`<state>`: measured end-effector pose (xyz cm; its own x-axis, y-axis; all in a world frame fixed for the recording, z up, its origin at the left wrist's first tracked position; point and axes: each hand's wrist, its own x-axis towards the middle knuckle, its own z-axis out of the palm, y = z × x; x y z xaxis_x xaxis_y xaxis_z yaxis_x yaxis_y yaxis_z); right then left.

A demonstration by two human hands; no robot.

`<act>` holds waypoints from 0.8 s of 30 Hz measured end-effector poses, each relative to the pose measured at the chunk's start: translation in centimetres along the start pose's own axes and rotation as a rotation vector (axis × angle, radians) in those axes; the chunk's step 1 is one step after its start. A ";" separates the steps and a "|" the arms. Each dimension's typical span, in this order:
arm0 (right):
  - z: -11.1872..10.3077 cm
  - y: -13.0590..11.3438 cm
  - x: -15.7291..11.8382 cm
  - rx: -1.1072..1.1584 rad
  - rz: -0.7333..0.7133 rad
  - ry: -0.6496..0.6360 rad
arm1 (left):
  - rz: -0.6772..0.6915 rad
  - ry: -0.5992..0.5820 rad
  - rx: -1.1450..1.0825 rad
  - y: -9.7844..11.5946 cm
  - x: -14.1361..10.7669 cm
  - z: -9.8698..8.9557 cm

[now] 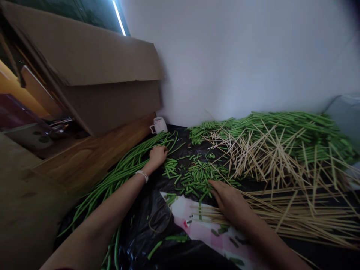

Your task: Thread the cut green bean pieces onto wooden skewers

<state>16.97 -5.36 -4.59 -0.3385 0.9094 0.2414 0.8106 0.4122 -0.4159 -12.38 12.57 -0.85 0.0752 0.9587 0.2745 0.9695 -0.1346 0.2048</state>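
My left hand lies over the far ends of a heap of long green beans. Its fingers are curled and seem closed on the beans, though the fingertips are hidden. At the edge of a scattered pile of short cut bean pieces is my right hand, palm down. Its fingers reach forward and the thumb is apart below them; I see nothing held in it. Thin wooden skewers lie beside and beneath the right hand and forearm.
Threaded rows of green bean pieces are heaped against the white wall, their skewers fanning forward. A white mug stands at the back. Black plastic and a pink-white sheet lie below. A large cardboard box is at left.
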 end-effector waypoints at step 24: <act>-5.3 0.1 1.2 1.046 0.309 0.317 | 0.054 -0.838 -1.769 15.3 -9.9 -2.7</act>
<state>19.17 -4.47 0.29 0.0636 0.9865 0.1511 -0.0088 0.1519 -0.9884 1.10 0.29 2.11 0.6815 0.7315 -0.0204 -0.2827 0.2889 0.9147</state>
